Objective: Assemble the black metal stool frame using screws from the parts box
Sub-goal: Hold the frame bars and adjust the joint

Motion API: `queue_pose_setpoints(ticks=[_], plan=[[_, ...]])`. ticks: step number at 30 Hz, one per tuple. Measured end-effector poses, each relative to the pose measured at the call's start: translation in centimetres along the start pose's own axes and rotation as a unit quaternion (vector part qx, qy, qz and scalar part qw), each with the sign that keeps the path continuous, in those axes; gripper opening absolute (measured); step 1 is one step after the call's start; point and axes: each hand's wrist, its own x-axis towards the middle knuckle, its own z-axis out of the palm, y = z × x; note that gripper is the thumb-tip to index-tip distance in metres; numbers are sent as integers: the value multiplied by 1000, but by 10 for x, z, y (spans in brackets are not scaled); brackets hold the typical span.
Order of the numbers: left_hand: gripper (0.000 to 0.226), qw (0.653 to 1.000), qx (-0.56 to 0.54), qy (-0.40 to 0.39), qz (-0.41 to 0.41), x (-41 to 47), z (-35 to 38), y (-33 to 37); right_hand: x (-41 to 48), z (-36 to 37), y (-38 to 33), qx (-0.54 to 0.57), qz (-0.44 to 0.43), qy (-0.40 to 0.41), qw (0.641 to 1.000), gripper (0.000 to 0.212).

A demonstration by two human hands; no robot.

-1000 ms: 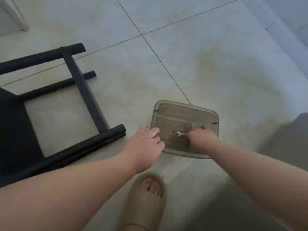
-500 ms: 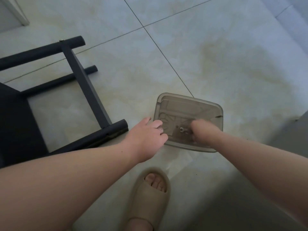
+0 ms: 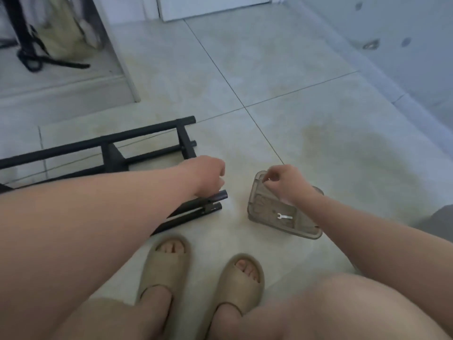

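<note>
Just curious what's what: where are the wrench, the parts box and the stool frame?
wrench (image 3: 284,216): head view, its shaft.
parts box (image 3: 305,233): head view, near rim.
stool frame (image 3: 147,130): head view, far bar.

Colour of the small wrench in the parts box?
Silver; the wrench shows best in the head view.

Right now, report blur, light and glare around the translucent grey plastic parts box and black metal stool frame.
Head view: soft throughout, smeared worst at the dark stand top left; light dim, even, no hard shadows; no glare, only the small silver wrench glints in the translucent grey plastic parts box; black metal stool frame edges fuzzy.
</note>
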Motion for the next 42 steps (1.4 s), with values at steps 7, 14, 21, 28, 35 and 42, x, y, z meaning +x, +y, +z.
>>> queue_pose_setpoints(ticks=[7,14,21,28,35,42], plan=[[28,990,-124,15,-67,-22,-5,-57,-17,27,-50,65,-15,-57,996,17],[24,919,-368,28,-137,26,39,-86,-16,64,-42,180,-16,-86,980,10],[48,885,-438,-58,-148,62,91,-100,-6,99,-21,339,-27,-95,936,13],[48,867,-478,-110,-88,61,102,-101,-4,120,-9,402,-68,-96,908,11],[38,839,-531,-93,-73,54,105,-94,-12,129,-8,408,-45,-96,907,13],[40,857,-504,-70,-84,56,110,-89,-16,129,-5,410,-41,-80,908,16]])
